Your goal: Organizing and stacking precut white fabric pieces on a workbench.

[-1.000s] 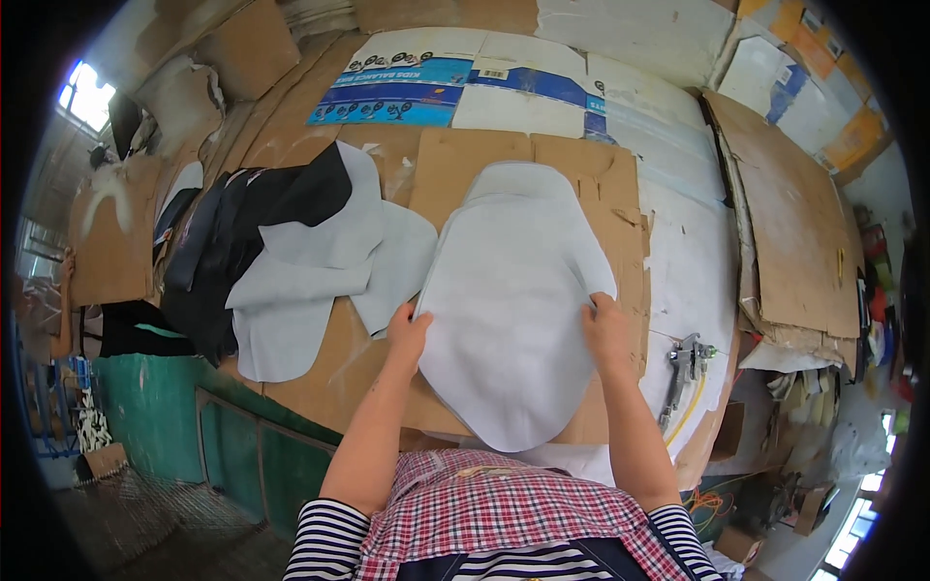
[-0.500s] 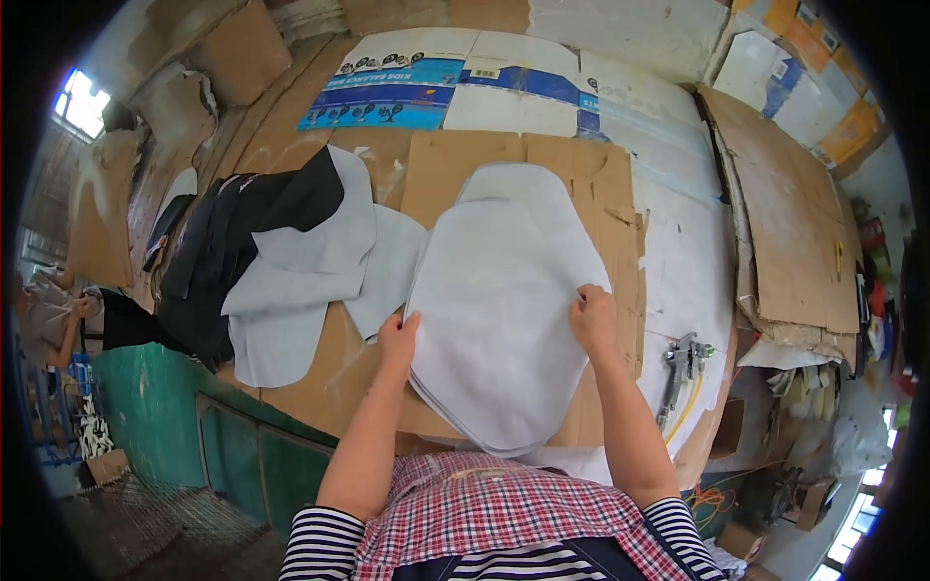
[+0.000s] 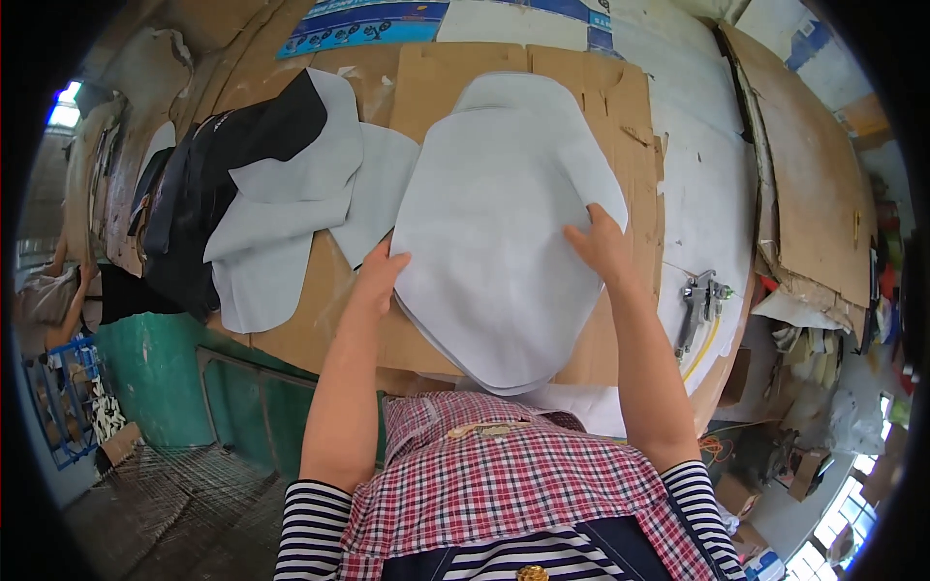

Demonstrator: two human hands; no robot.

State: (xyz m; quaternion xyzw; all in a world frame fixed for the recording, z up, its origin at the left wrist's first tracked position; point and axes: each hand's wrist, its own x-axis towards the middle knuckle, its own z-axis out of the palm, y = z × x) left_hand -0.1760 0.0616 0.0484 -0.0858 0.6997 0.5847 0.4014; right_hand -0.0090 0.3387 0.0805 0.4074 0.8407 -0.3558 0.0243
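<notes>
A stack of pale grey fabric panels (image 3: 494, 223), rounded at the top and tapering toward me, lies before me on brown cardboard. My left hand (image 3: 381, 274) is closed on the stack's left edge, thumb on top and fingers underneath. On the right edge, my right hand (image 3: 603, 247) pinches the panels, its thumb lying over the upper sheet and its fingertips partly hidden. The upper panel sits slightly nearer to me than the one beneath, whose rounded end shows beyond it. To the left, loose grey pieces (image 3: 281, 228) overlap a heap of black fabric (image 3: 199, 194).
A metal spray gun (image 3: 699, 305) with a yellow hose lies on the white surface at right. Beyond it stands a large cardboard slab (image 3: 809, 165). Flattened printed cardboard (image 3: 363, 24) covers the far side. At far left, another person's arm (image 3: 79, 242) shows beside black fabric.
The view has tipped down, so the table sits higher in the picture. My right thumb now stretches inward over the top panel; both hands stay at the stack's edges.
</notes>
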